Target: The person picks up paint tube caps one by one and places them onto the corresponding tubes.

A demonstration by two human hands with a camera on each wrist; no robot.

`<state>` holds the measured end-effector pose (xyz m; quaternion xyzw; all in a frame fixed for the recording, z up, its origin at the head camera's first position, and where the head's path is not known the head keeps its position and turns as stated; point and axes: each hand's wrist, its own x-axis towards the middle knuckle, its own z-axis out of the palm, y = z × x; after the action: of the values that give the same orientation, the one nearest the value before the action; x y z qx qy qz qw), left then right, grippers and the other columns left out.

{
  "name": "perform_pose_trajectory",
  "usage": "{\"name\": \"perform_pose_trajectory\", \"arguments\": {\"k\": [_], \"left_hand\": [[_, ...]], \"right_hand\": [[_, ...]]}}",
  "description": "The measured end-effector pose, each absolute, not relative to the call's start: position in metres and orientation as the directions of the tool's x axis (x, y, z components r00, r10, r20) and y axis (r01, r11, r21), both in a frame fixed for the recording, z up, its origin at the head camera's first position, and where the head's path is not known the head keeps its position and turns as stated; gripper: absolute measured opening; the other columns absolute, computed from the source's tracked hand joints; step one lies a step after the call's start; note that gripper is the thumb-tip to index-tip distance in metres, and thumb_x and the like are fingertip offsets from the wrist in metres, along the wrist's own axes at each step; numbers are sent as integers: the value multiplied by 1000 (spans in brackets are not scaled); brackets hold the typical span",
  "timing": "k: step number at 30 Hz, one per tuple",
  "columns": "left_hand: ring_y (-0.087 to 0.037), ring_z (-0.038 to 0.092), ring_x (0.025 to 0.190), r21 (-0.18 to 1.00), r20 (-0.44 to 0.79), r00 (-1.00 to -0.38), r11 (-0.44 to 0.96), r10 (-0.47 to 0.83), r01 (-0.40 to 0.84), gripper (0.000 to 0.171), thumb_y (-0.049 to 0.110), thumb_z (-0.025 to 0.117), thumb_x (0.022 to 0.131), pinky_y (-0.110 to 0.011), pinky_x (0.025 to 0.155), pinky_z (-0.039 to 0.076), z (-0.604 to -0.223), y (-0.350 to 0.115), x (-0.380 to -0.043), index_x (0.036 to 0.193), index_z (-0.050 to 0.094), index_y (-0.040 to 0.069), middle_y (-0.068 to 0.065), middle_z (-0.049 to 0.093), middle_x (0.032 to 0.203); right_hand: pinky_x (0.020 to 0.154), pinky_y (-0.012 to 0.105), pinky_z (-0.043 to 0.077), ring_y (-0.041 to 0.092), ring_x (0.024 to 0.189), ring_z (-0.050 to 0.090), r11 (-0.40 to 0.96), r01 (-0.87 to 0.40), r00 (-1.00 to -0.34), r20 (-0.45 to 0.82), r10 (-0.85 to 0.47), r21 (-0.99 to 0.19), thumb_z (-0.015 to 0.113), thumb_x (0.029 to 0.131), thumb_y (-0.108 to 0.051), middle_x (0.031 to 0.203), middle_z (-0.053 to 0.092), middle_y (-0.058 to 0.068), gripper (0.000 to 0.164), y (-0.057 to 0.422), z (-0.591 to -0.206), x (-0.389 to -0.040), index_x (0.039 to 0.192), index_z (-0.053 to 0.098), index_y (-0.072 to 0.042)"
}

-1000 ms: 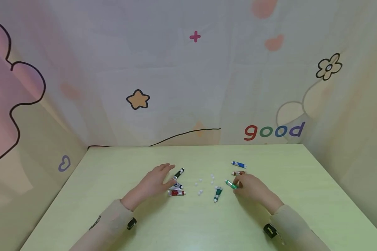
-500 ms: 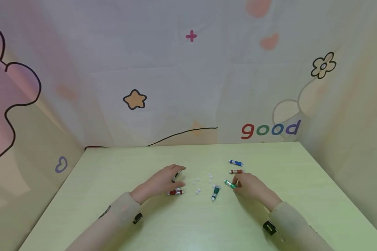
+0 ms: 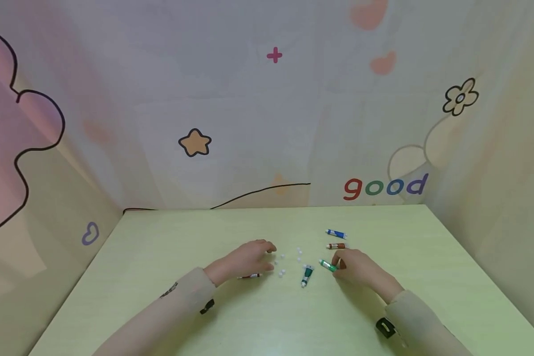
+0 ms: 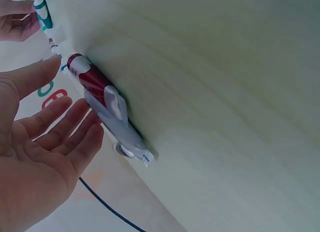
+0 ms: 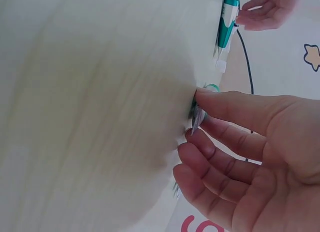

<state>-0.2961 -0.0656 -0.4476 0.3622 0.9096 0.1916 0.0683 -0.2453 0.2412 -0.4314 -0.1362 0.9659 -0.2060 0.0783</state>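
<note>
Two hands work among small paint tubes on the counter (image 3: 169, 257). Left hand (image 3: 244, 259), fingers relaxed, hovers over the red tube (image 4: 92, 81); right hand (image 3: 356, 267) pinches the green tube (image 3: 327, 265). Sorting step, apparently; lifting comes next.

Both arms in long beige sleeves. Left sleeve (image 3: 178, 301): dark printed mark on the cloth near the cuff, small black device strapped just under it. Right sleeve (image 3: 422, 326): matching black device (image 3: 384, 327) at the wrist. Hands bare.
</note>
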Motion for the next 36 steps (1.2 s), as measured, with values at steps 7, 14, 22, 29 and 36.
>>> {"name": "perform_pose_trajectory", "arguments": {"k": [7,14,22,29,36], "left_hand": [[-21,61,113,388,-9,-717,663,697,640,42,24,73,95,-37,101,47,-451,-59,-302,129,61,4,-6,66,120],[-13,62,101,358,-8,-720,674,694,646,31,24,75,94,-34,98,48,-451,-50,-304,119,69,7,1,66,109],[-5,57,81,377,-15,-722,673,692,637,7,16,73,95,-23,78,50,-451,-43,-303,100,74,11,7,67,91],[-5,56,79,382,9,-716,659,698,648,4,15,73,95,-23,77,49,-450,-43,-303,95,74,11,7,67,89],[-6,58,82,438,34,-721,638,692,633,4,13,73,94,-24,79,50,-446,-47,-305,96,74,9,5,70,93]], "right_hand": [[69,33,44,18,75,49,877,-221,-952,-101,-289,-426,78,88,-8,80,56,1,15,244,-432,-248,98,67,-8],[70,35,45,18,75,50,880,-232,-950,-97,-296,-414,78,87,-9,81,56,1,16,244,-431,-248,98,67,-7],[73,38,47,19,77,50,888,-209,-955,-110,-275,-409,77,87,-8,83,56,2,15,244,-432,-248,98,67,-7],[74,38,49,19,76,51,888,-196,-954,-127,-270,-416,75,88,-6,82,58,2,13,244,-432,-251,97,65,-5],[69,35,46,18,75,50,874,-187,-960,-105,-259,-448,74,87,-7,81,56,2,13,244,-434,-252,95,64,-5]]}}
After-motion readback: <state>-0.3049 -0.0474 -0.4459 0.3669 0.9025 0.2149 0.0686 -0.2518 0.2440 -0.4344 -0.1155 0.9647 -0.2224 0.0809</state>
